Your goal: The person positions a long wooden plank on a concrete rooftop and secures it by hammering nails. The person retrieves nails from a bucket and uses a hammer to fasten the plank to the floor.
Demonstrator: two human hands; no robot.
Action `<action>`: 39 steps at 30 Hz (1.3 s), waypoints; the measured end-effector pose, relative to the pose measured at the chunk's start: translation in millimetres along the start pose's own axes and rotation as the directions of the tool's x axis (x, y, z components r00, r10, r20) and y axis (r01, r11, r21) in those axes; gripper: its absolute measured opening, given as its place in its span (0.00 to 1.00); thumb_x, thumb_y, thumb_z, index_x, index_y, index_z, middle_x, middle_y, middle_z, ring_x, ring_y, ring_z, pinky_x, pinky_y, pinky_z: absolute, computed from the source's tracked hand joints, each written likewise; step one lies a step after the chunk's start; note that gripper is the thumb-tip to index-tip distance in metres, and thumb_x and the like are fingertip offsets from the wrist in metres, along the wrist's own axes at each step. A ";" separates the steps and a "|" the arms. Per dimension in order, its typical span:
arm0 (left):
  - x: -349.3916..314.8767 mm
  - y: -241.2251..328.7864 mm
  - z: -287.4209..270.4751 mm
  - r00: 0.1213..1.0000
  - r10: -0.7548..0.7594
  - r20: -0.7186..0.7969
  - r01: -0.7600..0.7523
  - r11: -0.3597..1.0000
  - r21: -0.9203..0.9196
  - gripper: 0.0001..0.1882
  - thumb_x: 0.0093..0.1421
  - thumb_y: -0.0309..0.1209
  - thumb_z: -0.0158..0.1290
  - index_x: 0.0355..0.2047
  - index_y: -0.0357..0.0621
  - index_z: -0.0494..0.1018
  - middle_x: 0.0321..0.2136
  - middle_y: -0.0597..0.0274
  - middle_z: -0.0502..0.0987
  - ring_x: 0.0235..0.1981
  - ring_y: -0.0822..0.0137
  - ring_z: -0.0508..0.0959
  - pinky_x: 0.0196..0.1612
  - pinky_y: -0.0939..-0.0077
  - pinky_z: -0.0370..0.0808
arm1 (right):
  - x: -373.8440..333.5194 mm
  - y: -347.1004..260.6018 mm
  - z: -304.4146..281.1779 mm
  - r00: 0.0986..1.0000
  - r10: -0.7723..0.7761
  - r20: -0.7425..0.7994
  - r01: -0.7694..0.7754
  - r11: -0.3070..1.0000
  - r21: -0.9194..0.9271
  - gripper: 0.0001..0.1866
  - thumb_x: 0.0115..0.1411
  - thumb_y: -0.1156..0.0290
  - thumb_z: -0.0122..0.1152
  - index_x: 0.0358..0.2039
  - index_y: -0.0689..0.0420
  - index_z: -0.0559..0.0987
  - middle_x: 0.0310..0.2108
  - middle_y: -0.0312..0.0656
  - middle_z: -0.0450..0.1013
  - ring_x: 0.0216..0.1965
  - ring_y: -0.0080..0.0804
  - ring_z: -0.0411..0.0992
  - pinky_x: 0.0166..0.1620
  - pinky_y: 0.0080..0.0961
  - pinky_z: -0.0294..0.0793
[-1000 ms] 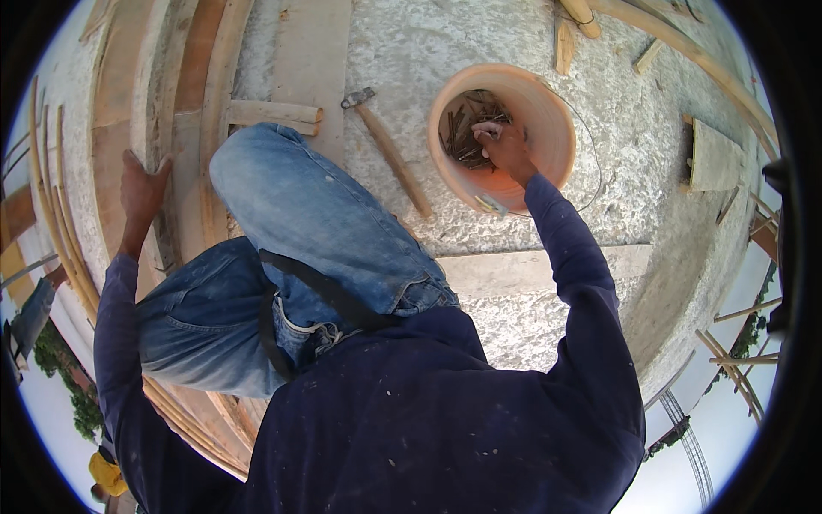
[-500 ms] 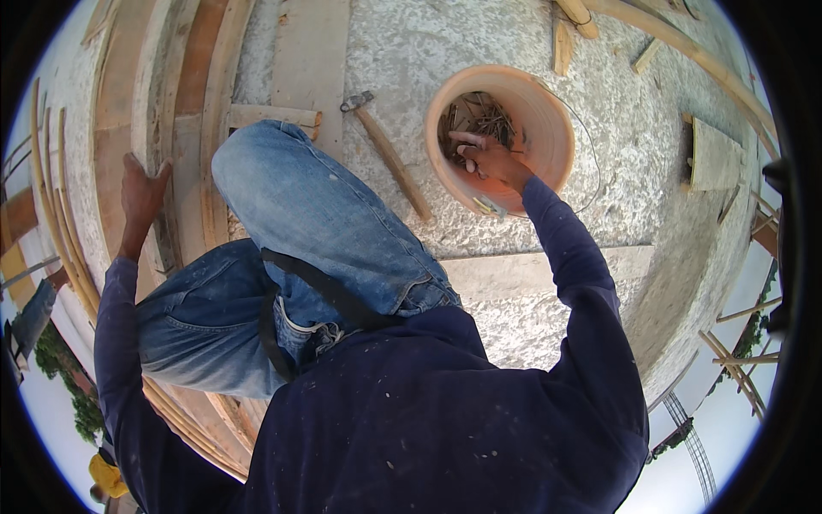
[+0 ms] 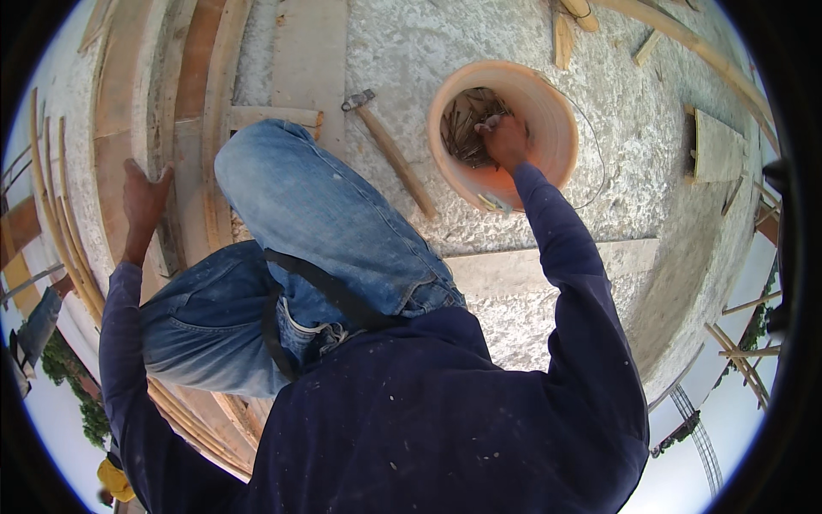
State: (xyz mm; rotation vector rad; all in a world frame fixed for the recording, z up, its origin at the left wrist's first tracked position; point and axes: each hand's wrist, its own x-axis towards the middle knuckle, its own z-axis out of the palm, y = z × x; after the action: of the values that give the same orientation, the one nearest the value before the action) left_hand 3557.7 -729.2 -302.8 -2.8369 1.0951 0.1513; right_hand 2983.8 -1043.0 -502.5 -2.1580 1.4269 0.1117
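My right hand [image 3: 507,141] reaches inside an orange plastic bucket [image 3: 561,137]. Its fingers are drawn together just above a heap of thin, dark nails [image 3: 467,128] at the bottom; whatever they pinch is too small to make out. On the other side, my left hand [image 3: 145,197] rests against the long wooden planks [image 3: 111,150], thumb and fingers apart. Between my raised knee and the bucket lies a hammer [image 3: 396,163] with a wooden handle and metal head, touched by neither hand.
The bucket's wire handle [image 3: 599,154] hangs down its right side. Flat boards [image 3: 312,51] lie on the rough, pale concrete surface [image 3: 402,51]. Bamboo poles [image 3: 685,43] cross the upper right, and more poles [image 3: 64,214] stand at the left. A small board [image 3: 717,147] sits at the right.
My right hand has shifted right within the bucket, and its extended fingers have drawn together, baring more nails. My left hand stays at the planks.
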 end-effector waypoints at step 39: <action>-5.8 5.8 -2.1 0.999 0.008 -0.041 -0.007 1.000 0.007 0.35 0.57 0.49 0.68 0.50 0.36 0.65 0.39 0.33 0.81 0.42 0.32 0.82 0.43 0.42 0.78 | -19.6 -2.7 -36.0 0.970 0.184 0.159 -0.241 0.808 0.537 0.07 0.63 0.80 0.64 0.34 0.69 0.74 0.36 0.50 0.80 0.29 0.33 0.83 0.30 0.25 0.86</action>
State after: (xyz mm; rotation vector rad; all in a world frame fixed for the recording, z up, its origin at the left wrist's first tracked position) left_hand 3549.7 -729.9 -300.3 -2.8420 1.1119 0.0899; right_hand 2969.6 -1043.3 -463.9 -1.4946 1.4230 -0.1040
